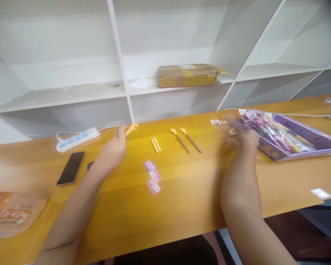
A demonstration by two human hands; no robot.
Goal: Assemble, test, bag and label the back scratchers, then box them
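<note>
My left hand [114, 151] is closed on a small back scratcher whose yellow claw head [132, 129] sticks out past the fingers; its handle is hidden in the hand. To the right lie two more back scratchers [191, 141] with metal rods, side by side on the table. Two short yellow sticks [156, 144] lie between them and my left hand. My right hand [246, 140] is closed at the near left corner of a purple tray box [278, 154], on a clear plastic bag [227, 127] blurred by motion. Several wrapped items [278, 134] fill the box.
Small pink-purple cards [154, 175] lie in the table's middle. A phone [71, 168], a white power strip [77, 140] and an orange plastic package [16, 215] are at left. A taped carton [187, 75] sits on the shelf behind. A small sticker [320, 193] lies near the front edge.
</note>
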